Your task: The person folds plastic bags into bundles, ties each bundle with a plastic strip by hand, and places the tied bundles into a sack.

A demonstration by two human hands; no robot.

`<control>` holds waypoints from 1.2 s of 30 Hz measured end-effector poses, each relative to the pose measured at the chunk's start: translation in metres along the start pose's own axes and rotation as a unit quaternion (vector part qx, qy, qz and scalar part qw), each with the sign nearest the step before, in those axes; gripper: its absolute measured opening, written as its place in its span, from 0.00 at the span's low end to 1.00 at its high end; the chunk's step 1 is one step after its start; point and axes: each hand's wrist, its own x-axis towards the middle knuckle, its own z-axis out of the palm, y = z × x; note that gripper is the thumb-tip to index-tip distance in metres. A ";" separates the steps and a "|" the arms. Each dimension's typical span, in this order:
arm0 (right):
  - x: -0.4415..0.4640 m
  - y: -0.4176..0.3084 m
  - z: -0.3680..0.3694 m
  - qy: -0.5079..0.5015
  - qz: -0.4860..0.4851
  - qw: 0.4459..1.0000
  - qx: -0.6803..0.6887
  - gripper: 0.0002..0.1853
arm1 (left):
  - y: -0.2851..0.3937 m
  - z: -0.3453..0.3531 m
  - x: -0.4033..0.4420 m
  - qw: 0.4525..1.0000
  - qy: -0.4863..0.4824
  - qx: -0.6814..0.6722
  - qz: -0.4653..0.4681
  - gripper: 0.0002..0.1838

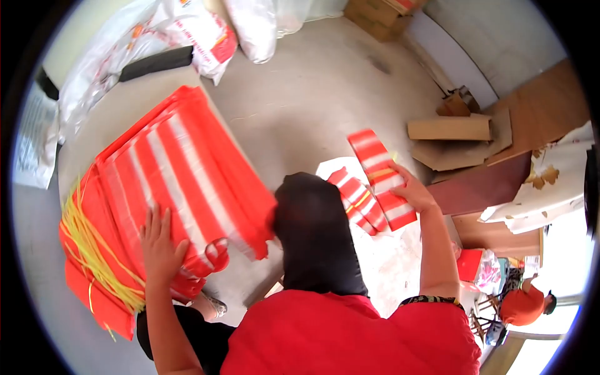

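A large stack of red and white striped bags (181, 169) lies on a board at the left. My left hand (160, 244) rests on the stack's lower part, its fingers apart. Yellow ties (100, 250) lie in a bunch across the red material beside that hand. At the right, my right hand (409, 187) has its fingers around a folded striped bundle (375, 159) with a yellow tie at its middle. Just left of it, other tied striped bundles (357, 200) lie on a white surface.
White sacks (200, 34) stand behind the stack. Cardboard boxes (381, 19) are at the back, and an open carton (450, 129) lies on the right. Another person (522, 305) in an orange top sits at the far lower right.
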 end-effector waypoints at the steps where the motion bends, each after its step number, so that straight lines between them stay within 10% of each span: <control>1: -0.003 0.028 -0.009 0.035 0.010 0.997 -0.075 0.44 | -0.001 0.001 -0.001 1.000 0.005 0.001 0.005 0.49; 14: 0.025 0.163 -0.017 0.033 0.130 0.985 0.108 0.36 | 0.001 0.006 0.000 1.000 0.002 0.014 0.011 0.46; 17: 0.076 0.285 -0.016 0.017 0.108 0.990 -0.092 0.28 | 0.003 0.006 0.001 1.000 0.002 0.014 0.007 0.46; 23: 0.089 0.289 -0.001 0.031 0.070 0.985 -0.155 0.21 | 0.009 0.003 0.001 1.000 -0.011 0.025 -0.009 0.44; 36: 0.077 0.266 0.074 0.050 0.117 0.881 -0.455 0.50 | 0.003 0.007 0.000 0.999 0.005 0.051 0.015 0.43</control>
